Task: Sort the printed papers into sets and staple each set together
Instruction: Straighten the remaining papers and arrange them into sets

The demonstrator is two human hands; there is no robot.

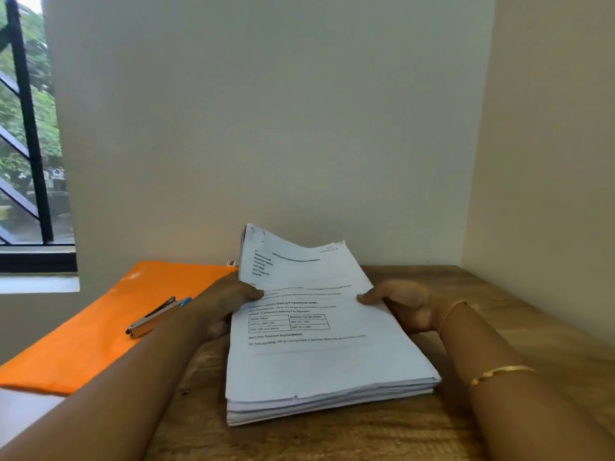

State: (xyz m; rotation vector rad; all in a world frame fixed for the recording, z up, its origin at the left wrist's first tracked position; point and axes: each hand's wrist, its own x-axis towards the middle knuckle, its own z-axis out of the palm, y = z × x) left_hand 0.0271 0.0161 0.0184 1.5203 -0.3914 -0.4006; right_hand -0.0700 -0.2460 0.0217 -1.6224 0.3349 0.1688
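Paper stack (pixel 319 361) held by left hand (pixel 229 297), right hand (pixel 402 304)

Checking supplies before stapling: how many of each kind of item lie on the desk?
Paper stack: 1
Stapler: 1
Orange folder: 1
Total: 3
A small item behind the stack is too hidden to count.

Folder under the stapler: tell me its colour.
Plain orange; the folder shows best in the head view.
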